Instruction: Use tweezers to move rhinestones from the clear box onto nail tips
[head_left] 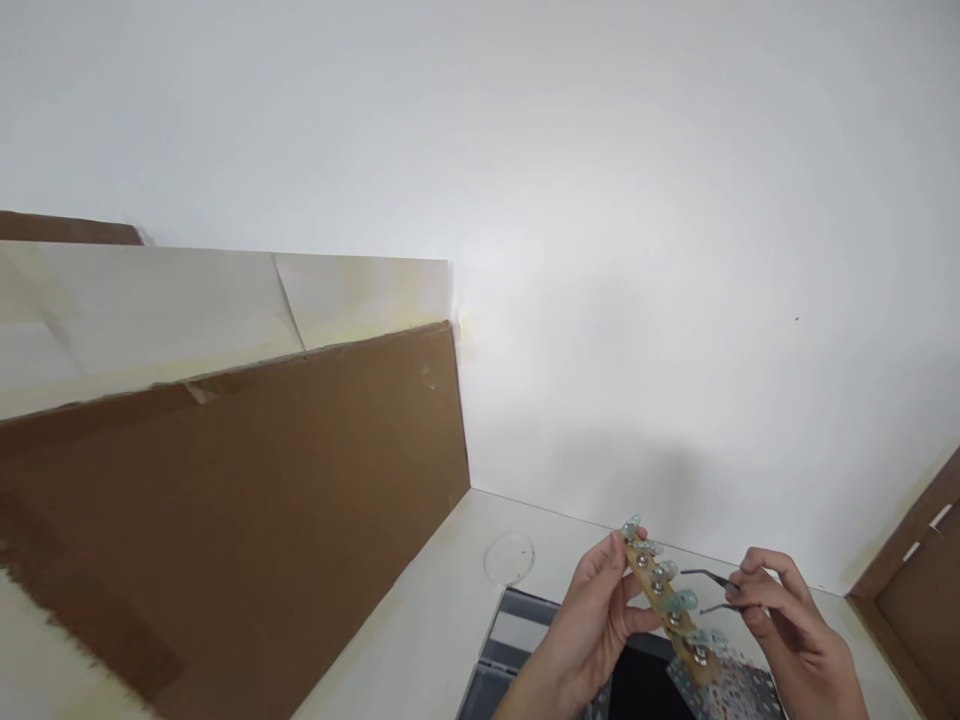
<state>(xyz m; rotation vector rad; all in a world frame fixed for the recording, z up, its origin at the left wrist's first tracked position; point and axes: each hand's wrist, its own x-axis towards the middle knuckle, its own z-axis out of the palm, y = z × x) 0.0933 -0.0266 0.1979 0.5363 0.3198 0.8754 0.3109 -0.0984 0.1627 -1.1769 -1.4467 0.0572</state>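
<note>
Left hand gripped a wooden strip set with teal-blobbed bolts, bottom right of frame. Right hand pinched tweezers, tips just beside the strip. Brown cardboard panel filled the left; clear disc lay on the white surface.

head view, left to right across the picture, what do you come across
brown cardboard sheet, clear round disc, left hand, wooden strip with metal bolts, tweezers, right hand, cardboard panel
</note>
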